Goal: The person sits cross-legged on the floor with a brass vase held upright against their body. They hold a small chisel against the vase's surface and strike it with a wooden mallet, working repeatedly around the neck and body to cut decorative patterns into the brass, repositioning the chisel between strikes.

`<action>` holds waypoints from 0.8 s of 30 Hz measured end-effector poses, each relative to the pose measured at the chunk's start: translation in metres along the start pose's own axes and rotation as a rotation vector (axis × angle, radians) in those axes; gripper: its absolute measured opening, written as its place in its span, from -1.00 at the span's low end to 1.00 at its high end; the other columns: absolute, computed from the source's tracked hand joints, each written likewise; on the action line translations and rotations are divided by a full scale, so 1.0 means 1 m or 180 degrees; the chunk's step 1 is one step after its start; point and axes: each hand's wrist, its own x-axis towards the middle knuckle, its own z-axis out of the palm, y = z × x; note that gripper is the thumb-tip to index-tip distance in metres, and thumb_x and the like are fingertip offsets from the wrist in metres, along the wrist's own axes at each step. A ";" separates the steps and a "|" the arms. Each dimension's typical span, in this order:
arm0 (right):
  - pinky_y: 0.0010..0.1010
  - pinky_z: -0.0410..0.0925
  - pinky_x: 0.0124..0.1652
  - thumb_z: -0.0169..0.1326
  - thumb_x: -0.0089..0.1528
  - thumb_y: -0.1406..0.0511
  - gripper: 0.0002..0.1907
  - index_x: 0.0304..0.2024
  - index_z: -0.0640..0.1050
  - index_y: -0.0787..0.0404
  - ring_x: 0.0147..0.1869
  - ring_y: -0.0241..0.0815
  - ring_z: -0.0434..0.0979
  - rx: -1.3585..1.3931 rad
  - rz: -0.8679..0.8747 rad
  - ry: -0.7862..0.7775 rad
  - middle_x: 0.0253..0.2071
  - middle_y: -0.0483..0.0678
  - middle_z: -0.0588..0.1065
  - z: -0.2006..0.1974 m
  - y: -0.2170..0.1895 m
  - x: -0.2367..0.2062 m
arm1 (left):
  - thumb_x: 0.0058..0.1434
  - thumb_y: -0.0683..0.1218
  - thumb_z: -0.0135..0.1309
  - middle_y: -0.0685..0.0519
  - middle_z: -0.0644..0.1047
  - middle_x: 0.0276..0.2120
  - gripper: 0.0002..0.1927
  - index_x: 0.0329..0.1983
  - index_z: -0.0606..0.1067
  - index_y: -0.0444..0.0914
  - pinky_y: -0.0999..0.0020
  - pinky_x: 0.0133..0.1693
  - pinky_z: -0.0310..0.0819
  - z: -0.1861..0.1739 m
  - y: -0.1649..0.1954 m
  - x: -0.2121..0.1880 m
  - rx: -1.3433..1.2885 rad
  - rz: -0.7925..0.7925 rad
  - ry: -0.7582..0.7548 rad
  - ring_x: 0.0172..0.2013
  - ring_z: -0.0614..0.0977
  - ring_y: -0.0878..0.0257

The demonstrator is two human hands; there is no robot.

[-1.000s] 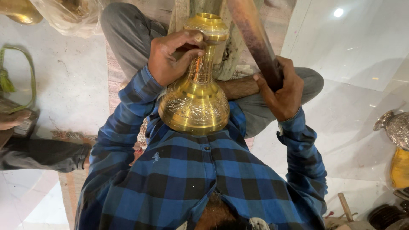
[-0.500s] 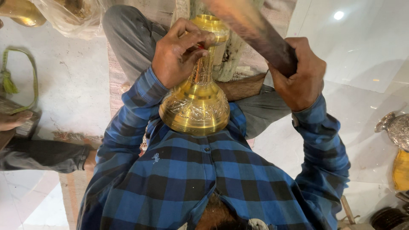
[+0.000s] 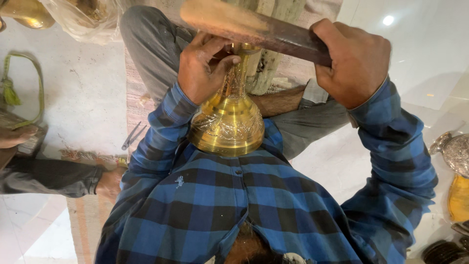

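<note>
White floor (image 3: 83,98), brass vase (image 3: 227,124) in lap.
Left hand (image 3: 202,73) wraps its neck; right hand (image 3: 354,61) fists wooden bat (image 3: 254,27) crosswise above.

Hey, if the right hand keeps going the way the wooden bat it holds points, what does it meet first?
Probably the left hand gripping the brass vase neck; the bat in the right hand points there, though depth is unclear.

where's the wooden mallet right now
In the head view the wooden mallet lies across the top of the frame, gripped by the right hand, its head above the brass vase that the left hand holds by the neck.
</note>
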 end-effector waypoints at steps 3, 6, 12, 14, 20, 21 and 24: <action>-0.31 0.42 -0.23 0.18 0.33 0.43 -0.71 0.05 0.39 0.22 -0.20 -0.03 0.60 0.0916 0.0097 0.0177 -0.26 0.01 0.50 -0.002 -0.005 0.005 | 0.28 -0.30 0.32 -0.06 0.52 -0.10 -0.61 0.16 0.55 -0.33 0.38 -0.10 0.71 0.000 -0.002 -0.002 0.0036 -0.0153 -0.0130 -0.13 0.73 0.17; -0.18 0.39 -0.35 0.22 0.17 0.44 -0.67 -0.03 0.45 0.24 -0.29 0.10 0.60 0.0233 0.0104 -0.0113 -0.32 0.08 0.54 -0.007 -0.008 0.009 | 0.29 -0.29 0.33 -0.08 0.54 -0.01 -0.68 0.08 0.57 -0.35 0.38 -0.08 0.79 0.002 -0.005 -0.001 0.0129 -0.0007 -0.0036 -0.08 0.74 0.15; -0.22 0.47 -0.15 0.18 0.31 0.44 -0.73 0.03 0.45 0.25 -0.12 0.15 0.64 0.0754 0.0071 0.0120 -0.19 0.16 0.55 -0.010 -0.008 0.015 | 0.27 -0.29 0.35 -0.05 0.51 -0.11 -0.65 0.11 0.57 -0.35 0.40 -0.11 0.78 0.002 -0.003 -0.003 0.0064 -0.0196 -0.0083 -0.15 0.73 0.19; -0.19 0.45 -0.21 0.21 0.24 0.43 -0.70 0.00 0.47 0.25 -0.17 0.16 0.63 0.0444 0.0092 -0.0009 -0.24 0.14 0.56 -0.008 -0.007 0.015 | 0.26 -0.37 0.22 -0.06 0.51 -0.04 -0.65 0.11 0.55 -0.36 0.38 -0.05 0.73 0.004 -0.002 -0.003 -0.0039 -0.0093 0.0037 -0.06 0.74 0.17; -0.29 0.43 -0.18 0.20 0.28 0.43 -0.70 0.02 0.42 0.25 -0.18 0.01 0.62 0.0615 -0.0109 0.0158 -0.22 0.06 0.52 -0.007 0.001 0.016 | 0.29 -0.36 0.27 -0.05 0.51 -0.10 -0.68 0.10 0.55 -0.36 0.38 -0.10 0.72 0.004 0.000 -0.002 0.0081 -0.0092 0.0039 -0.11 0.73 0.18; -0.28 0.40 -0.27 0.24 0.22 0.41 -0.67 0.01 0.46 0.21 -0.24 0.00 0.61 0.0096 -0.0166 0.0013 -0.26 0.02 0.53 -0.007 0.001 0.015 | 0.32 -0.38 0.23 -0.05 0.51 -0.08 -0.69 0.10 0.55 -0.35 0.39 -0.06 0.72 0.004 0.001 -0.003 -0.0040 -0.0055 0.0024 -0.06 0.75 0.18; -0.28 0.40 -0.28 0.26 0.18 0.40 -0.64 0.00 0.48 0.19 -0.24 -0.01 0.59 -0.0173 -0.0334 0.0095 -0.27 0.00 0.55 -0.008 0.002 0.014 | 0.26 -0.34 0.30 -0.12 0.52 0.01 -0.67 0.08 0.55 -0.38 0.38 -0.08 0.78 0.005 0.003 -0.003 0.0137 -0.0027 0.0081 -0.06 0.72 0.13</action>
